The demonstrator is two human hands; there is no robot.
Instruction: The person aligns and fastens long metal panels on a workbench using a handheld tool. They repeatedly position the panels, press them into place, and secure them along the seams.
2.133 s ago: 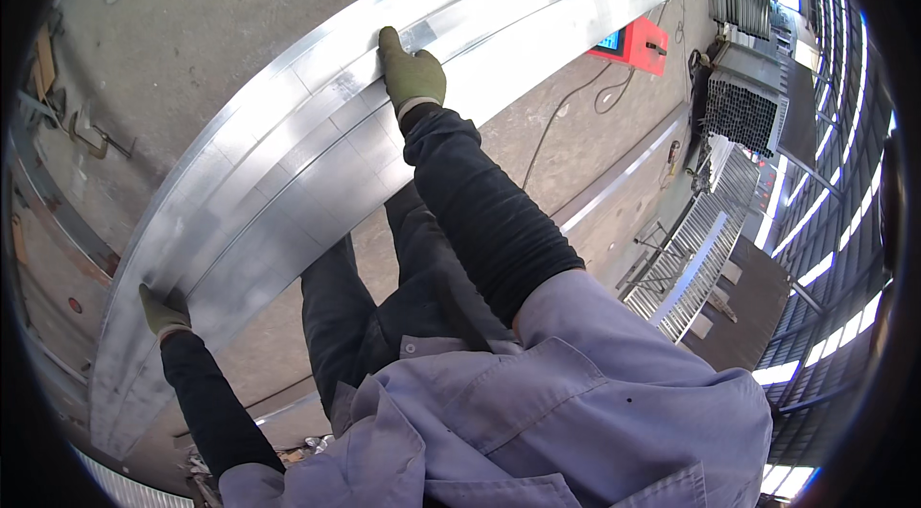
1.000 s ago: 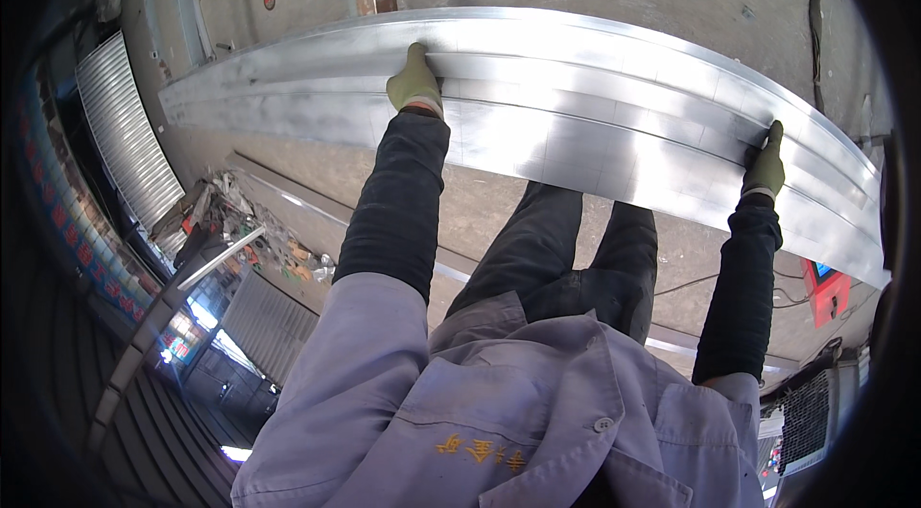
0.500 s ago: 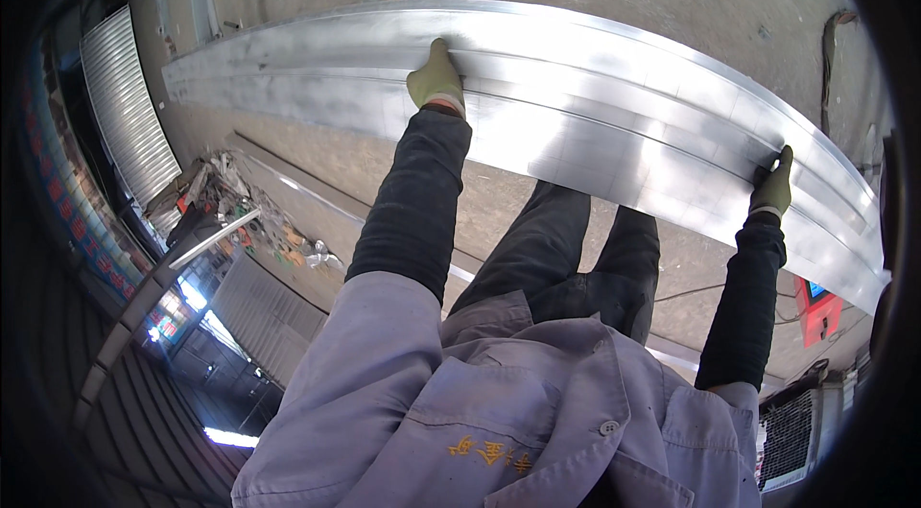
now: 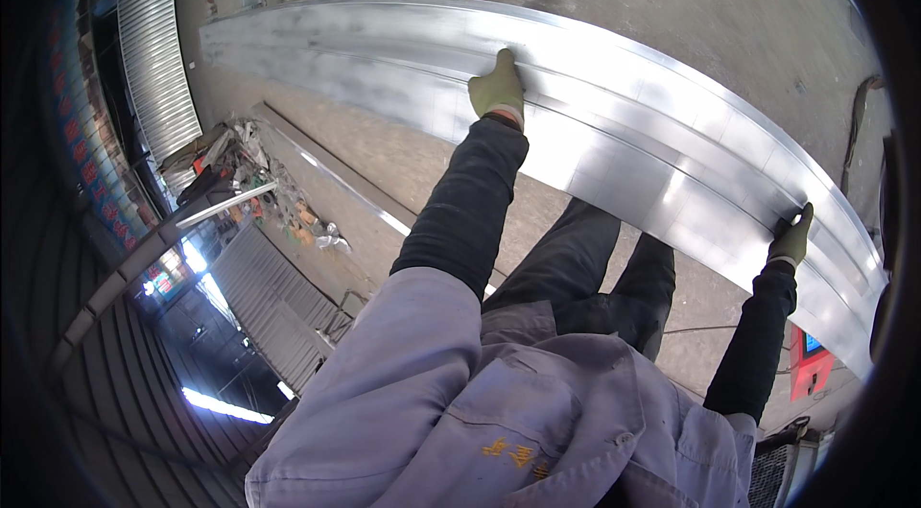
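Note:
A long, shiny sheet-metal panel [image 4: 614, 129] with lengthwise folds spans the view in front of my legs, slanting down to the right. My left hand [image 4: 498, 88], in a pale green glove, grips a raised fold near the panel's middle. Its thumb points up, and the other fingers are hidden by the metal. Toward the right end, my right hand [image 4: 791, 237], gloved alike, is closed on the same fold with its thumb up. Both arms reach out in dark sleeves.
A long metal bar [image 4: 336, 184] lies on the floor at left, beside a heap of scrap [image 4: 257, 177]. A corrugated metal sheet [image 4: 158, 57] stands farther left. A red box with a screen [image 4: 812, 364] sits below the panel's right end.
The view has turned, and the surroundings have shifted right. The panel slants more steeply down to the right. Both hands keep their hold on it.

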